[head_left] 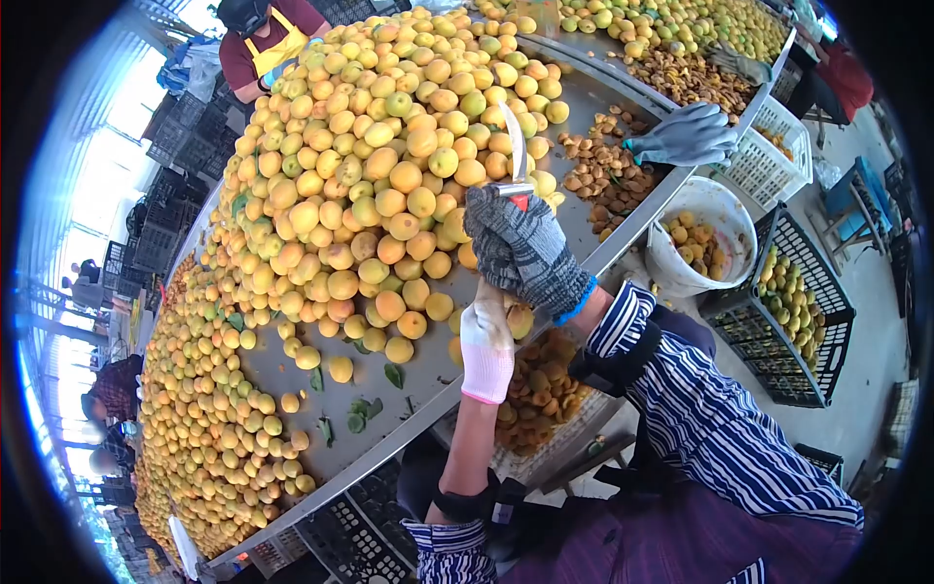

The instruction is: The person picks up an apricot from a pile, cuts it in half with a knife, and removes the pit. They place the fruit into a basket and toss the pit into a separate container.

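Note:
My right hand (530, 243), in a dark grey knit glove with a blue cuff, is closed around a knife (516, 141). The knife's curved blade points up and away over the fruit pile, and a bit of red handle shows at the fist. Just below, my left hand (486, 341) wears a white and pink glove. Its fingers are hidden behind my right hand, so whatever it may hold does not show. A large heap of yellow-orange apricots (389, 200) lies in front of both hands on a metal table (282, 375).
Pitted apricot halves and stones (608, 175) lie beside a loose grey glove (686, 136). At my right stand a white bucket (671, 268) of fruit and a black crate (812, 384). A crate of apricot halves (540, 389) sits below the table edge. A co-worker (282, 44) stands across the table.

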A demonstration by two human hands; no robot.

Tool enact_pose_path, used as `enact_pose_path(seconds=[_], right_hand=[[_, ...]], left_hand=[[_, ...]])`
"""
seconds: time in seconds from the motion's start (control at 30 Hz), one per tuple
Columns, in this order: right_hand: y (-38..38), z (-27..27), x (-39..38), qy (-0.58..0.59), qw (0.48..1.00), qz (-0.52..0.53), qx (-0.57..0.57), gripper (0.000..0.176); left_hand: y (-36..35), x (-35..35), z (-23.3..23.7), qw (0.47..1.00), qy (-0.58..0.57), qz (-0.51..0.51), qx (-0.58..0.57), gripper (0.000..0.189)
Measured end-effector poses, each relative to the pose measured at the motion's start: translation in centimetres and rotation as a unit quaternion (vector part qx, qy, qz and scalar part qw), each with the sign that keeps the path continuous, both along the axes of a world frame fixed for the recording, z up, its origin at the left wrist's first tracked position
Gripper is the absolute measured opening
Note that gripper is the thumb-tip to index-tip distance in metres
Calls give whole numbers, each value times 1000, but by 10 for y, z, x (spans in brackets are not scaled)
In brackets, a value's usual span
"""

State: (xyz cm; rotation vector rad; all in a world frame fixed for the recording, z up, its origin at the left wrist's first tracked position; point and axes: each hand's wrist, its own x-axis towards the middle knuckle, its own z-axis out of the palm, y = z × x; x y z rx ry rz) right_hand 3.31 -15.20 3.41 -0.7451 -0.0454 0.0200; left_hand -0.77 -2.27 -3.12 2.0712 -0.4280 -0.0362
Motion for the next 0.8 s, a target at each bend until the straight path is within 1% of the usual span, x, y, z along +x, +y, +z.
enact_pose_path(seconds=[0.03, 0.07, 0.13, 0.17, 0.2, 0.23, 0.27, 0.3, 0.33, 0.37, 0.4, 0.43, 0.47, 0.5, 0.53, 0.57, 0.6, 0.67, 0.7, 0.73, 0.8], right_hand=[[1, -3, 1, 28, 999, 18, 1, 17], [0, -5, 2, 30, 999, 20, 1, 17], [-2, -8, 5, 69, 986, 62, 136, 21], [-3, -12, 6, 60, 987, 72, 133, 20], [-2, -11, 7, 60, 987, 72, 133, 20], [-1, -10, 7, 84, 985, 64, 137, 21], [-1, -10, 7, 107, 983, 56, 141, 22], [-1, -11, 7, 107, 983, 57, 141, 22], [-3, -14, 7, 116, 981, 66, 139, 23], [-3, -16, 6, 125, 980, 75, 137, 24], [-4, -16, 5, 126, 979, 77, 137, 24], [-4, -16, 5, 133, 980, 74, 128, 25], [-4, -16, 4, 139, 981, 71, 119, 26], [-3, -16, 4, 139, 980, 72, 121, 26], [-3, -17, 4, 135, 982, 64, 112, 25], [-3, -16, 4, 130, 984, 57, 103, 24], [-3, -10, 3, 127, 985, 57, 102, 24], [-3, 8, -6, 61, 998, 22, -4, 24], [-4, 14, -8, 55, 998, 12, -1, 23], [-5, 14, -8, 54, 998, 16, -3, 23], [-13, 10, -4, 69, 990, 66, 103, 19]], left_hand=[[4, 0, -5, 994, -59, -14, 89, 37], [7, -1, -8, 994, -57, -13, 90, 37], [8, -5, 5, 974, -177, -46, 131, 48], [0, -2, 12, 978, -195, -60, 44, 67], [-7, -3, 24, 978, -196, -60, 44, 67], [-14, -7, 37, 986, 56, 8, -155, 65], [-18, -9, 43, 889, 301, 75, -337, 64], [-17, -10, 39, 889, 301, 75, -337, 64], [-15, -12, 30, 976, 79, 21, -200, 53], [-13, -13, 20, 987, -147, -36, -47, 44], [-13, -14, 10, 988, -146, -34, -46, 44], [-14, -14, 2, 992, -53, -6, -113, 37], [-14, -15, -5, 983, 41, 23, -178, 32], [-17, -15, -5, 983, 41, 23, -176, 32], [-20, -13, -3, 930, 189, 67, -308, 29], [-22, -11, 0, 835, 329, 108, -428, 26], [-23, -12, 14, 836, 326, 106, -429, 26], [-27, -16, 51, 822, 390, 6, -416, 25], [-30, -13, 58, 713, 487, 14, -504, 33], [-29, -10, 59, 713, 484, 15, -507, 33], [-24, -5, 60, 552, 620, -112, -546, 46]])
